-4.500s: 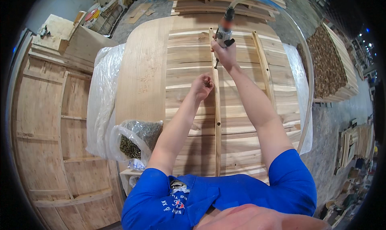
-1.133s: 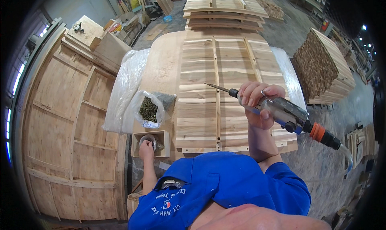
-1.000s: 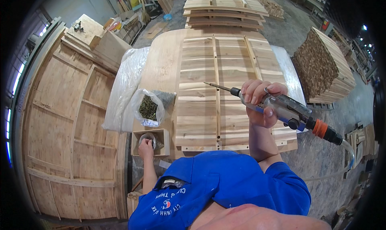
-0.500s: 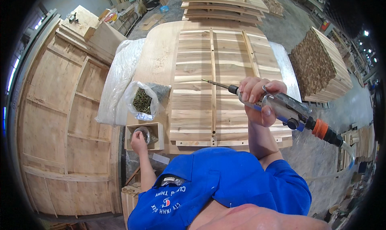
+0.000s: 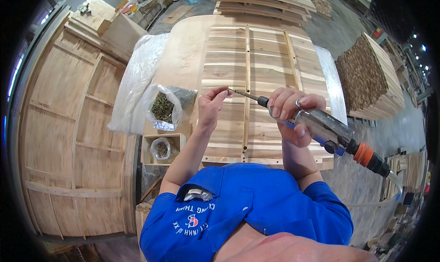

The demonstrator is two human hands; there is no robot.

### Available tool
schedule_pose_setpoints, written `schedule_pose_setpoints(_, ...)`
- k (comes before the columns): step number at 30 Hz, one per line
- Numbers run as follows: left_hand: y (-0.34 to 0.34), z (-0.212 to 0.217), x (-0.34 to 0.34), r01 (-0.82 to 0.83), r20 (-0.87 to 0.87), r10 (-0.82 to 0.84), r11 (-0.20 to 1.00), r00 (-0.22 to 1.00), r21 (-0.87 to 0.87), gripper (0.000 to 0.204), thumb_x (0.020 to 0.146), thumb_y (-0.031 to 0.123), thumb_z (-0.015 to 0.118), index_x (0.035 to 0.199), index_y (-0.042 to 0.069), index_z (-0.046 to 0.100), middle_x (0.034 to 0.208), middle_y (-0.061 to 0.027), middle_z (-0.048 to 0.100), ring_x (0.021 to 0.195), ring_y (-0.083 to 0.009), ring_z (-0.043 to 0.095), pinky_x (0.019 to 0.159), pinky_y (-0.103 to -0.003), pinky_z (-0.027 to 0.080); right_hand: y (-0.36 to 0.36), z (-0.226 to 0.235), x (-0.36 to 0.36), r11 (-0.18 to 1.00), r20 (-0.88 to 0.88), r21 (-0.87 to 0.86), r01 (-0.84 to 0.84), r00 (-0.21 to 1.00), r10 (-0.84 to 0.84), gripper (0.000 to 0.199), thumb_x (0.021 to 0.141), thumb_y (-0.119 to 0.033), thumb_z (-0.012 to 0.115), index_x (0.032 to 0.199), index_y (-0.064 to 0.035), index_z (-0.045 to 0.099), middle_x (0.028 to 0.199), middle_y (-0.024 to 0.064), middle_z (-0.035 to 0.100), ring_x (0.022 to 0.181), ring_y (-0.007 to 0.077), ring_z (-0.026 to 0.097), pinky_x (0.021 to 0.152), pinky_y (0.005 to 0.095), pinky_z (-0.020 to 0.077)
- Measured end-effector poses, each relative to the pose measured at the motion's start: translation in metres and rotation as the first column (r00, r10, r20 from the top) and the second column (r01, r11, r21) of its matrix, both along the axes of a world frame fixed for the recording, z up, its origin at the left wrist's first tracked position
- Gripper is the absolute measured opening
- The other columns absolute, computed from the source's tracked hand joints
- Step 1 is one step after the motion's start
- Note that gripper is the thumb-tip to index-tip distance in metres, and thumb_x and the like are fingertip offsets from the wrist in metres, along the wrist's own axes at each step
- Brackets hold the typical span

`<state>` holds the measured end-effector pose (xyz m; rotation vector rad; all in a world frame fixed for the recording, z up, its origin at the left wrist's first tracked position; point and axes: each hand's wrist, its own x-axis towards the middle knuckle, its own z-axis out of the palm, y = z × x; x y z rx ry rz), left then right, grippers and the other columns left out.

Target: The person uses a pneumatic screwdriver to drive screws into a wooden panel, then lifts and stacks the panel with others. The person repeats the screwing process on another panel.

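My right hand (image 5: pixel 295 113) is wrapped around a silver air screwdriver (image 5: pixel 327 130) with an orange ring and a hose at its back end. Its long bit (image 5: pixel 246 95) points left over the slatted wooden panel (image 5: pixel 224 120). At the bit's tip, my left hand (image 5: pixel 213 105) pinches a small screw (image 5: pixel 230 89) between thumb and fingertips. Two wooden battens, a middle one (image 5: pixel 247 69) and a right one (image 5: pixel 292 56), run lengthwise on the panel. Left of the panel sit a plastic bag of screws (image 5: pixel 162 107) and a wooden box (image 5: pixel 182 147) holding a smaller bag of screws (image 5: pixel 161 149).
More slatted panels (image 5: pixel 263 10) are stacked beyond the work surface. A tall stack of wood (image 5: pixel 371 74) stands at the right. A large plywood frame (image 5: pixel 55 138) fills the left side, near plastic-wrapped material (image 5: pixel 137 88). The air hose (image 5: pixel 398 188) trails off right.
My left hand has left the small bag in the wooden box and moved up and right to the bit's tip, now with a screw. My right hand still holds the screwdriver in nearly the same place.
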<state>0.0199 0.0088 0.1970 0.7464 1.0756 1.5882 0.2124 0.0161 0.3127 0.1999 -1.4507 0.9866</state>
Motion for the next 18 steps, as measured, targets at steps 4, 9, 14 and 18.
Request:
schedule_pose_setpoints(4,0.018,0.005,0.012,0.046,0.005,-0.046,0.999,0.999,-0.005,0.020,0.084,0.006,0.059,0.103,-0.001,0.061,0.084,-0.0092,0.066,0.047,0.0001,0.035,0.042,-0.015,0.026,0.015,-0.009,0.007,1.000,-0.001,-0.001,0.029,1.000,-0.029,0.039,0.081,-0.025,0.062,0.108,-0.0073,0.041,0.070,0.0056,0.053,0.066,0.0196,0.055,0.068,0.0400,0.0455)
schedule_pose_setpoints(9,0.035,-0.007,0.018,0.055,0.010,-0.055,0.998,0.998,-0.007,0.020,0.084,0.006,0.059,0.103,-0.002,0.061,0.084,-0.0101,0.066,0.048,0.0002,0.036,0.042,-0.015,0.026,0.031,-0.019,0.006,0.996,0.020,-0.038,0.082,0.997,-0.081,0.040,0.081,-0.029,0.061,0.108,-0.0070,0.041,0.070,0.0058,0.051,0.065,0.0187,0.052,0.066,0.0369,0.0418)
schedule_pose_setpoints(14,0.053,-0.022,0.013,0.037,-0.018,-0.037,0.999,0.999,-0.012,0.020,0.084,0.004,0.058,0.103,-0.002,0.061,0.084,-0.0098,0.066,0.052,0.0001,0.041,0.043,-0.015,0.028,0.054,-0.031,-0.001,0.990,0.029,-0.120,0.080,0.997,-0.077,0.039,0.081,-0.023,0.063,0.107,-0.0044,0.040,0.070,0.0077,0.053,0.066,0.0196,0.054,0.067,0.0387,0.0459)
schedule_pose_setpoints(18,0.070,-0.038,0.011,0.021,-0.115,-0.018,1.000,0.993,0.022,0.021,0.084,0.002,0.055,0.104,-0.002,0.061,0.085,-0.0083,0.066,0.059,-0.0001,0.047,0.047,-0.015,0.032,0.082,-0.048,-0.013,0.989,0.039,-0.137,0.058,0.998,-0.053,0.039,0.081,-0.021,0.063,0.106,-0.0043,0.040,0.071,0.0080,0.053,0.067,0.0193,0.054,0.067,0.0377,0.0457)
